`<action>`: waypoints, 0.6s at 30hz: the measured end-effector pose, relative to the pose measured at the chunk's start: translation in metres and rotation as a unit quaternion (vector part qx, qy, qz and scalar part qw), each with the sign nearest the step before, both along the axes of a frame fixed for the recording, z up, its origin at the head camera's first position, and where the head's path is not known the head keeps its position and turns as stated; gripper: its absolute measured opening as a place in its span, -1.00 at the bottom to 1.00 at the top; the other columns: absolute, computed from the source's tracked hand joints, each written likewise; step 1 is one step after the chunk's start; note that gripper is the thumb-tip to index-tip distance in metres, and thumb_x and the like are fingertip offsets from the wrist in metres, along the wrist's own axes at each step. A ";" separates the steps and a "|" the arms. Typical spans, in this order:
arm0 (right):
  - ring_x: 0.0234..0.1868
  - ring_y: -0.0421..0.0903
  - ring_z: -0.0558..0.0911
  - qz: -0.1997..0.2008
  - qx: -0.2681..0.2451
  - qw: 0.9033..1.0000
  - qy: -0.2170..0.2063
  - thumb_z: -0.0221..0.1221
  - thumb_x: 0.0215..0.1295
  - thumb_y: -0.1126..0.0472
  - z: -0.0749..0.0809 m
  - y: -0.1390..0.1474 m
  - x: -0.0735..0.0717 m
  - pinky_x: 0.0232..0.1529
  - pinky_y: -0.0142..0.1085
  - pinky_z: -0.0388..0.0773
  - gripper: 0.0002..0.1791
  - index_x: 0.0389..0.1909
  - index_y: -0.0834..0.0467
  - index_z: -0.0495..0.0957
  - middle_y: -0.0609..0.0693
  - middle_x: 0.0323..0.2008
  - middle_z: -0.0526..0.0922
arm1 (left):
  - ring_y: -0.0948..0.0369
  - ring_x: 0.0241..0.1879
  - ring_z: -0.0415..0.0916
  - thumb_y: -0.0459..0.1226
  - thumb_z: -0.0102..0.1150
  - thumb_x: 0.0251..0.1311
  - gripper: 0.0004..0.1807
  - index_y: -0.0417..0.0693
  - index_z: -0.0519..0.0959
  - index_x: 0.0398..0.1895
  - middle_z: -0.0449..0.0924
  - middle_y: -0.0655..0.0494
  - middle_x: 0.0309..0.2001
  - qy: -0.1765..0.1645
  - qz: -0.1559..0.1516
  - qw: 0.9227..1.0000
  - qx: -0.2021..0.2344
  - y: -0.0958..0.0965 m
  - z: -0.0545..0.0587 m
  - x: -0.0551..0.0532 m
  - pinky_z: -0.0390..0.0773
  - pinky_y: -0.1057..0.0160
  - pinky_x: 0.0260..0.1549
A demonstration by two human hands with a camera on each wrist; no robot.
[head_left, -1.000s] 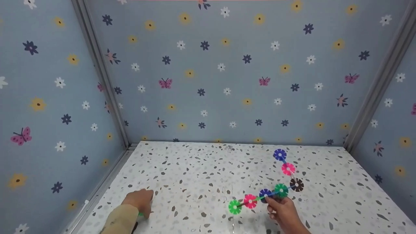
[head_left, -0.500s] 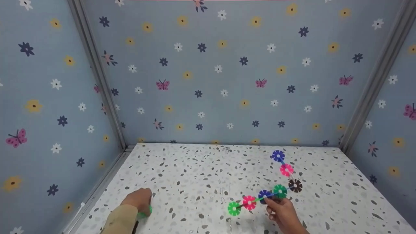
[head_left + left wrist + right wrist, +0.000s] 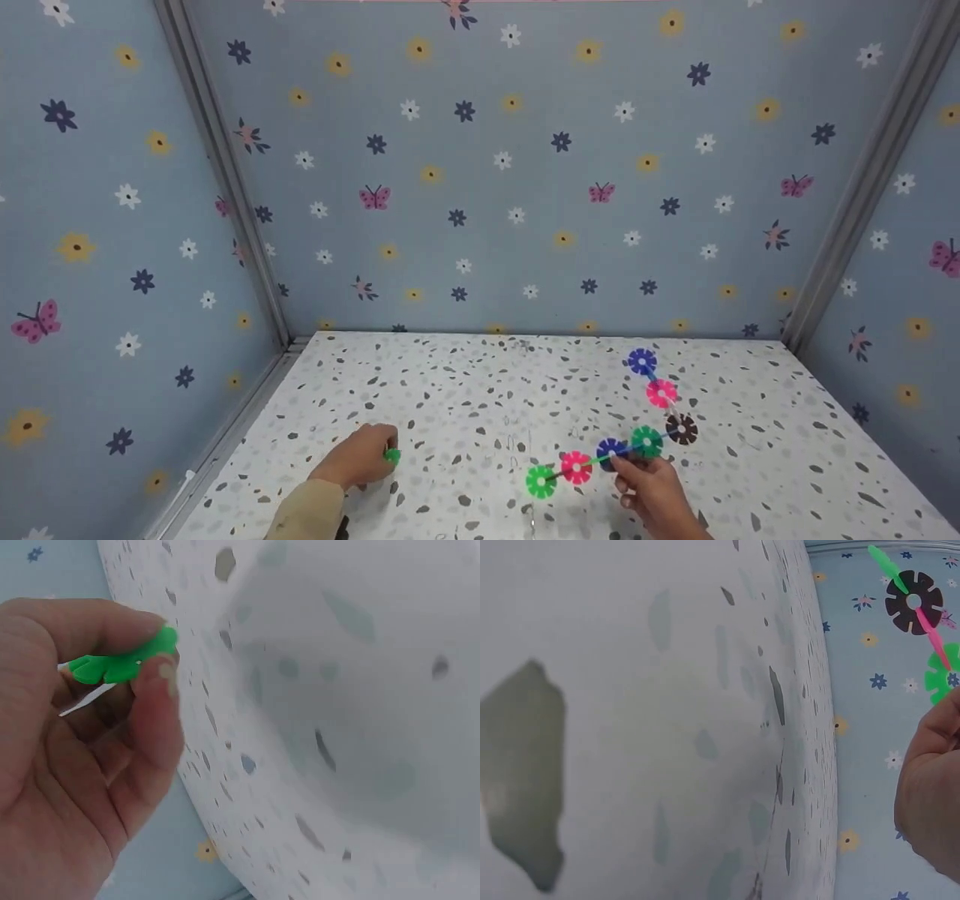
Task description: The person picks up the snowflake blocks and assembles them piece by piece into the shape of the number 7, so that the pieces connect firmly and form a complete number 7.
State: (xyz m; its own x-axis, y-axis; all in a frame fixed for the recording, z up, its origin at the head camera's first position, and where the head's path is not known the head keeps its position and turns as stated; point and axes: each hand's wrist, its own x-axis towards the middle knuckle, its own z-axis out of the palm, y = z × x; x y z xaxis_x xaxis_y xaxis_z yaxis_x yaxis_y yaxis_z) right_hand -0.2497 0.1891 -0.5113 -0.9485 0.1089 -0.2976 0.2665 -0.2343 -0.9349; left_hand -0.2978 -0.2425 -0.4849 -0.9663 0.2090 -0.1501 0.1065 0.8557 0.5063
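My left hand (image 3: 360, 456) pinches a green notched disc (image 3: 392, 455) between thumb and fingertips, above the left part of the table. In the left wrist view this building disc (image 3: 112, 669) appears nearly edge-on. On the right, my right hand (image 3: 654, 484) pinches a chain of interlocking notched discs near its blue disc (image 3: 610, 452). To the left of that grip the chain has a pink disc (image 3: 576, 468) and a bright green end disc (image 3: 541, 481). Beyond the grip it bends upward through a dark disc (image 3: 681, 429) to a blue end disc (image 3: 642, 361).
A white speckled table (image 3: 450, 390) lies under both hands. Blue flowered panels (image 3: 487, 165) enclose it at the back and sides, with grey metal posts (image 3: 225, 165) at the corners.
The left hand has moved right and slightly away from the left edge, bringing the green disc with it. The right hand and chain stay nearly in place; the head view shifted slightly.
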 end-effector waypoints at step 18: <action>-0.52 -0.15 0.42 -0.009 -0.024 1.000 -0.008 0.19 0.37 0.34 -0.003 -0.007 -0.004 -0.55 -0.33 0.41 -0.76 -0.08 0.32 0.35 0.06 -0.42 0.55 | 0.26 -0.50 0.39 -0.32 0.29 0.22 -0.92 -0.02 0.55 -0.35 0.49 0.21 -0.48 0.081 -0.078 0.983 0.143 0.056 -0.013 0.005 0.44 0.26 -0.47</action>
